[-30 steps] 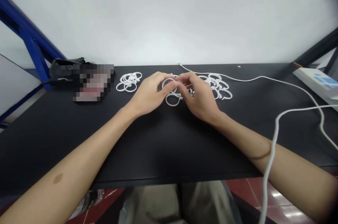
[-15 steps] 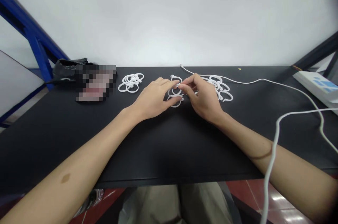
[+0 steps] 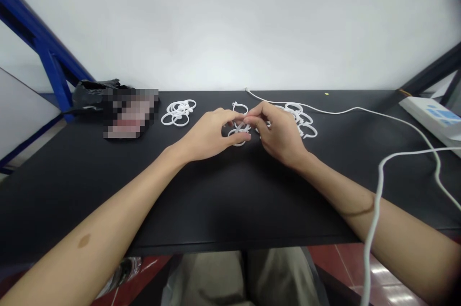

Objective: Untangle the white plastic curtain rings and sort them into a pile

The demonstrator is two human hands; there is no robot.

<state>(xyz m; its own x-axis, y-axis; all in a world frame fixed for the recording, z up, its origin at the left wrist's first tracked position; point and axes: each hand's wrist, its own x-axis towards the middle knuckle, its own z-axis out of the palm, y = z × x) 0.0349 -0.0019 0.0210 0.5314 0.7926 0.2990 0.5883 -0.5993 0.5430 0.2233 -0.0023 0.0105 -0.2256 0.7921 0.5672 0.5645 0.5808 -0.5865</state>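
Note:
In front of me, both hands meet over a small group of white plastic rings with little end knobs (image 3: 240,108). My right hand (image 3: 279,133) is closed in a pinch, thumb against index finger, on one white ring (image 3: 240,126). From the left, my left hand (image 3: 212,134) curves round this ring. Its index fingertip touches the ring by my right fingertips, and its thumb sits lower, a gap between them. Fingers partly hide the ring. Beside my right hand lies a loose pile of similar rings (image 3: 308,129), half covered by that hand.
Another ring pile (image 3: 178,113) lies left of my hands. Farther left are a crumpled black bag (image 3: 91,97) and a blurred-out packet (image 3: 129,116). A white cable (image 3: 334,113) crosses the black table (image 3: 230,200) at the right, near a white box (image 3: 434,116). A thicker white cord (image 3: 374,210) hangs before my right forearm.
My left index finger has moved slightly toward my right fingertips. The held ring has tilted between my fingers. The ring piles have not moved.

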